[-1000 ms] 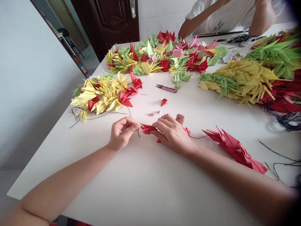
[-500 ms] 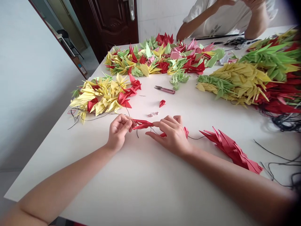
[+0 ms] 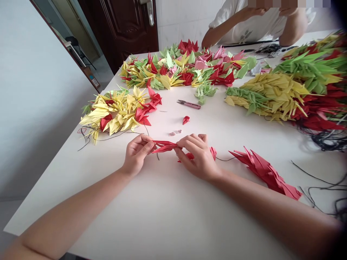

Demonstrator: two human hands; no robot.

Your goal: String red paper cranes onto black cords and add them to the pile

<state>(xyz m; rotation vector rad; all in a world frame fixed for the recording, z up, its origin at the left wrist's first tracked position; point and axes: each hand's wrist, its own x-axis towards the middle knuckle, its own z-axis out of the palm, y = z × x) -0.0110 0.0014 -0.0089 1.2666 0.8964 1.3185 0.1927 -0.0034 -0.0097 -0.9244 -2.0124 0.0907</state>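
Between my hands is a red folded paper crane (image 3: 165, 146), stretched out sideways just above the table. My left hand (image 3: 138, 151) pinches its left end between thumb and fingers. My right hand (image 3: 199, 155) has its thumb and forefinger closed on the right end. More red folded paper (image 3: 213, 153) shows from under my right hand, partly hidden by it. From there a black cord (image 3: 225, 159) runs right to a string of stacked red paper cranes (image 3: 267, 171) lying on the table.
Thread snips (image 3: 189, 104), a small red paper piece (image 3: 185, 119) and small printed scraps (image 3: 175, 133) lie beyond my hands. Yellow and red cranes (image 3: 116, 112) heap at left, mixed colours (image 3: 176, 68) behind, more bundles (image 3: 282, 88) at right. A person (image 3: 252, 25) sits opposite.
My right thumb has moved in to meet the forefinger on the right end of the red crane. My left hand keeps its pinch.
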